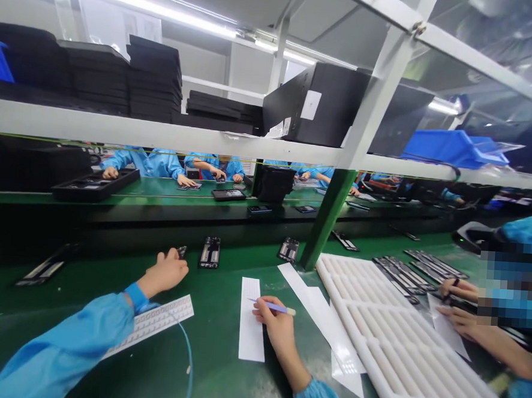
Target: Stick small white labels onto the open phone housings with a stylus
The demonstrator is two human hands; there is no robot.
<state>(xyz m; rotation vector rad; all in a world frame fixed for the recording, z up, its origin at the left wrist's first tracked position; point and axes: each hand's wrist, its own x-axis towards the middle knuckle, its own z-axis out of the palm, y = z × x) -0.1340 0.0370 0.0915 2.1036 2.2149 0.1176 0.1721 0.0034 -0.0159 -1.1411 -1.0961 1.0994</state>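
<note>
My left hand point(166, 272) reaches out over the green bench, its fingers curled on an opened phone point(182, 252). The hand hides most of that phone. A strip of small label parts point(165, 316) lies under my left forearm, and a blue wrist strap with a cord point(187, 344) runs down from that wrist. In my right hand point(278, 329) is a slim pair of purple tweezers point(275, 307) with a pale yellow end. Their tip points left over a white sticker sheet point(252, 336). Another opened phone point(210, 252) lies just right of my left hand.
More opened phones lie at the far edge, one point(289, 249) beside the green post point(325, 226). White paper strips point(322, 313) and a slotted white tray point(375, 326) are to my right. A co-worker's hands point(462, 307) work beyond it. A shelf beam point(162, 129) crosses above.
</note>
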